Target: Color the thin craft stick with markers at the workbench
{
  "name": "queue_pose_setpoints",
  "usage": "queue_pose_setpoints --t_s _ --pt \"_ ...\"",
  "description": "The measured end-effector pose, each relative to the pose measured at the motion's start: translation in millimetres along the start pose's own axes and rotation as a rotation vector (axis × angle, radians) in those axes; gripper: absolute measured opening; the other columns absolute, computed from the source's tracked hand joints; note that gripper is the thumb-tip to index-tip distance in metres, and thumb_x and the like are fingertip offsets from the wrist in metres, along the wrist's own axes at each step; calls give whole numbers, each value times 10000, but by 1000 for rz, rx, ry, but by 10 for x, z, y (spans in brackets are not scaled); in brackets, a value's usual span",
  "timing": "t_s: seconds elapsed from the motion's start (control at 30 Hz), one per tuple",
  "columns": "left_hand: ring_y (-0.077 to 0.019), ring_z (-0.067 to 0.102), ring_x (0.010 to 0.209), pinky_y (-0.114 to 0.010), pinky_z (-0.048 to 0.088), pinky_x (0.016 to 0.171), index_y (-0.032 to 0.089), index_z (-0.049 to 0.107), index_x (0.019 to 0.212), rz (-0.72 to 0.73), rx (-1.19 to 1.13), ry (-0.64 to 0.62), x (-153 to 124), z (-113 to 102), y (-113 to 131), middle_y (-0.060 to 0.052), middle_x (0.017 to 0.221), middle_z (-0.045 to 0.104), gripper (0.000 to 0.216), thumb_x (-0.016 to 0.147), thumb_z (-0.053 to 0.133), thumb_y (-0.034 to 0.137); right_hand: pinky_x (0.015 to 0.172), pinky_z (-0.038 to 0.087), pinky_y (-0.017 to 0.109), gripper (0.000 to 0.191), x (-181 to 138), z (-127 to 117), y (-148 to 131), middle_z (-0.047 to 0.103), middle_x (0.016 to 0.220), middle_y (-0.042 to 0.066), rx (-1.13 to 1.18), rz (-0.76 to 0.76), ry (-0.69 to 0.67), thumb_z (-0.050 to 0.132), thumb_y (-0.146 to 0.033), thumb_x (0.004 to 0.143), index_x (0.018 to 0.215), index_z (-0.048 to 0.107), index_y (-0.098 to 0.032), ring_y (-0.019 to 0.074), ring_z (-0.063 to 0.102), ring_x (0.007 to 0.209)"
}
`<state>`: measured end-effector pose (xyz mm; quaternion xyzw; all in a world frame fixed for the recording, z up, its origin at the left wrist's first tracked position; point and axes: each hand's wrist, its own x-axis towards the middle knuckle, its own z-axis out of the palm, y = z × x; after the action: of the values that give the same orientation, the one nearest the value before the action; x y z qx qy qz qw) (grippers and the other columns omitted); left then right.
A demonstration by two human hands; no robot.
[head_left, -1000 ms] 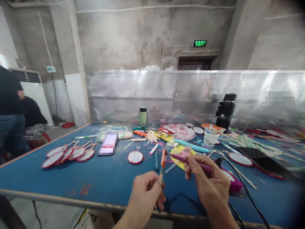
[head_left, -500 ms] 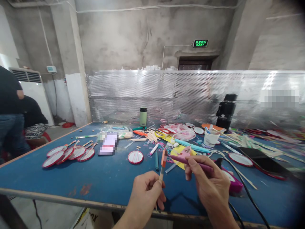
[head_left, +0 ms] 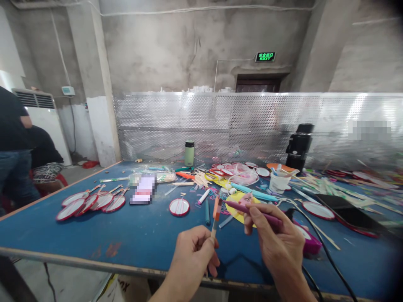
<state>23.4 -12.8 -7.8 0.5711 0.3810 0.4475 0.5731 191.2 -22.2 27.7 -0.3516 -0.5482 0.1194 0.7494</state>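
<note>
My left hand (head_left: pixel 195 253) is closed in a pinch on a flat wooden stick (head_left: pixel 216 219), held upright, with orange, grey and brown colour bands on its upper part. In my right hand (head_left: pixel 278 239) is a purple marker pen (head_left: pixel 242 208), gripped like a writing tool. Its tip points left at the stick's brown top end; whether the two touch I cannot tell. Behind the pen lies a yellow round piece (head_left: pixel 234 201) with a pink figure. A dark teal marker (head_left: pixel 207 212) and a small red-rimmed white disc (head_left: pixel 179 207) lie left of the stick.
Several red-rimmed discs on sticks (head_left: pixel 72 208) overlap at the left, near a phone (head_left: pixel 144 188). Farther back stand a green bottle (head_left: pixel 189 154), a white cup (head_left: pixel 279 183) and a black flask (head_left: pixel 299 147). A black cable (head_left: pixel 333 264) runs beside my right hand.
My right hand has brought the purple marker's tip slightly left, closer to the stick's top. The left hand and the stick are nearly still.
</note>
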Motion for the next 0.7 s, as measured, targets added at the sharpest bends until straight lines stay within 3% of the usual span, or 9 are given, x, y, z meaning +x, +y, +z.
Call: queue_pose_setpoints --t_s 0.7 --pt "-94 516 366 -186 299 391 159 582 690 -14 0 -5 -31 0 79 4 478 588 262 746 573 415 445 485 226 117 4 0 15 627 574 -15 -2 -19 15 710 -295 865 898 707 -183 108 576 442"
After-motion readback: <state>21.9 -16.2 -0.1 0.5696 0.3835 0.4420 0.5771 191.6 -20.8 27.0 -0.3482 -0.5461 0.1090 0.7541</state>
